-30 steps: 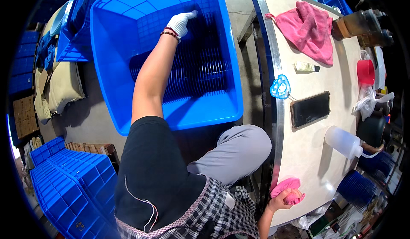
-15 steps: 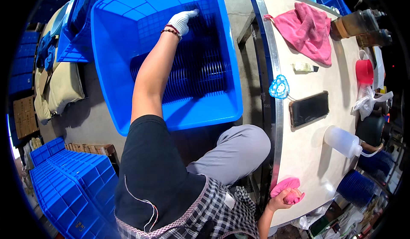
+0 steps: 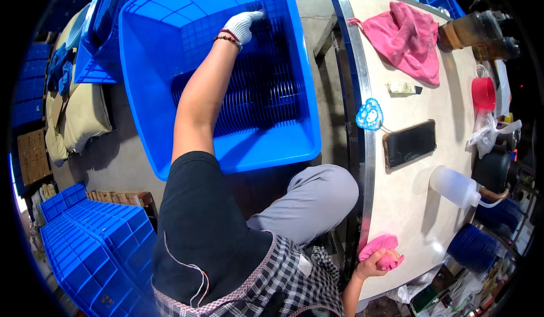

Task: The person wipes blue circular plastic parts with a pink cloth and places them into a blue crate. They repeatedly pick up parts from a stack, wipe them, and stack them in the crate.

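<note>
My left hand point(image 3: 241, 26), in a white glove with a beaded bracelet at the wrist, reaches deep into a large blue plastic bin point(image 3: 266, 157). Its fingers are drawn together at the far end of a row of thin, dark, round-edged pieces point(image 3: 258, 103), packed upright side by side. Whatever sits between those fingertips is too dark and small to make out. On the near edge of the table, my bare right hand point(image 3: 369, 266) is closed around a bunched pink cloth point(image 3: 381, 243).
The pale table point(image 3: 405, 203) on my right holds another pink cloth point(image 3: 405, 42), a phone point(image 3: 409, 144), a squeeze bottle point(image 3: 453, 186), a small tube point(image 3: 401, 88) and dark bottles point(image 3: 473, 31). More blue crates point(image 3: 99, 243) stand at left, near stuffed sacks point(image 3: 85, 116).
My left hand stays at the far end of the row, with only a very slight shift. My right hand keeps its hold on the pink cloth.
</note>
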Demonstrator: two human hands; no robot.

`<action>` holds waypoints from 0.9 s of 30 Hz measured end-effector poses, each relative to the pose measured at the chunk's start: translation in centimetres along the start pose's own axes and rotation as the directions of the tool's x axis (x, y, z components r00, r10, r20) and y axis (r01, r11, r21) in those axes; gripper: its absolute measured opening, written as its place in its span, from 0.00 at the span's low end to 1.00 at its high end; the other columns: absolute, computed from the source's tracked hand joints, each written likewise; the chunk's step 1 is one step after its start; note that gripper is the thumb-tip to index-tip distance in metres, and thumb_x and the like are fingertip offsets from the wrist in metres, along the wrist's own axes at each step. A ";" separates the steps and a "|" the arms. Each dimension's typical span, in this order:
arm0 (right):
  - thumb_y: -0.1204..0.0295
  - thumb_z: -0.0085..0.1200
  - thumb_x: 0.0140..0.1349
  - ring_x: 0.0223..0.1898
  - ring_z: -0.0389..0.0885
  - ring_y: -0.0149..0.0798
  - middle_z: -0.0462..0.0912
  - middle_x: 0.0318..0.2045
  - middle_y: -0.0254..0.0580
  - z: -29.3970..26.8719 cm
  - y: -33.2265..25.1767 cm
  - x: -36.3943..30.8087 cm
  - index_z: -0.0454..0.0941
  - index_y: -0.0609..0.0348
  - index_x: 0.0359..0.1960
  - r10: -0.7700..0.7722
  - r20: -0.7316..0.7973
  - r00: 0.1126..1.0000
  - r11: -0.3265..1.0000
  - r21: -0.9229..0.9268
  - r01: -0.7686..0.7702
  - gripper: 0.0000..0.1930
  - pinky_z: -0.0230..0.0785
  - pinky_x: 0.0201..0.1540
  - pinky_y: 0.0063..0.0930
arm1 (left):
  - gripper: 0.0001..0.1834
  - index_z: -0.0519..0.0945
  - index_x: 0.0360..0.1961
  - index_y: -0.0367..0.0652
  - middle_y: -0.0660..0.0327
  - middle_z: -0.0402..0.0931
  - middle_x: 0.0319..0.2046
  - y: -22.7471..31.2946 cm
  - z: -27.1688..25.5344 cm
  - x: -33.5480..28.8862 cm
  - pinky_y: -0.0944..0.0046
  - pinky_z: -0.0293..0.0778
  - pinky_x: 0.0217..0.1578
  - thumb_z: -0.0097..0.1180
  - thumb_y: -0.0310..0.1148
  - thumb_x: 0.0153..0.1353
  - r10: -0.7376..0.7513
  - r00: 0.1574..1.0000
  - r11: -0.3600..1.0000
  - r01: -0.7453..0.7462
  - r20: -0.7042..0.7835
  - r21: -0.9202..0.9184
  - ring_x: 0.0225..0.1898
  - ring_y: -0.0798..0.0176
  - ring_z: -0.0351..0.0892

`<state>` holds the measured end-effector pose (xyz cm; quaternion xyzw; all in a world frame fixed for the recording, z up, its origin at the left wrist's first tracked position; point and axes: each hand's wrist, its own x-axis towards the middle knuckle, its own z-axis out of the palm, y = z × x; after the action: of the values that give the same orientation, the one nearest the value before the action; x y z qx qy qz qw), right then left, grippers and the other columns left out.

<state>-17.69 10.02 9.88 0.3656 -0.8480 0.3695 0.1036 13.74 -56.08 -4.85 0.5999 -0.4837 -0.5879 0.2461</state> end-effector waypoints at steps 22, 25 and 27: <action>0.80 0.52 0.61 0.38 0.71 0.46 0.72 0.33 0.43 0.0 0.4 -0.3 0.70 0.65 0.34 0.031 -0.005 1.000 1.000 0.003 -0.031 0.03 0.65 0.48 0.42 | 0.26 0.79 0.62 0.45 0.44 0.60 0.73 0.8 1.0 -0.8 0.42 0.39 0.75 0.61 0.46 0.67 -0.151 0.989 0.944 0.142 -0.007 -0.299 0.78 0.47 0.47; 0.80 0.52 0.61 0.38 0.71 0.46 0.72 0.33 0.43 0.0 0.4 -0.2 0.70 0.65 0.34 0.023 0.003 1.000 1.000 0.013 -0.023 0.03 0.64 0.48 0.42 | 0.27 0.78 0.64 0.46 0.44 0.59 0.74 1.7 1.9 -2.2 0.43 0.40 0.75 0.60 0.46 0.68 -0.181 0.982 0.956 0.162 -0.056 -0.244 0.78 0.47 0.46; 0.80 0.52 0.61 0.38 0.71 0.46 0.72 0.33 0.44 -0.1 0.6 -0.4 0.70 0.65 0.34 0.035 0.001 0.999 0.999 0.019 -0.035 0.03 0.64 0.48 0.42 | 0.23 0.79 0.63 0.47 0.49 0.60 0.74 3.3 2.6 -4.3 0.47 0.42 0.75 0.60 0.40 0.68 -0.218 0.973 0.943 0.191 -0.071 -0.272 0.78 0.50 0.47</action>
<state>-17.86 10.56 9.42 0.3516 -0.8508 0.3792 0.0934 11.03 -52.97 -0.52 0.6376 -0.3235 -0.6383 0.2853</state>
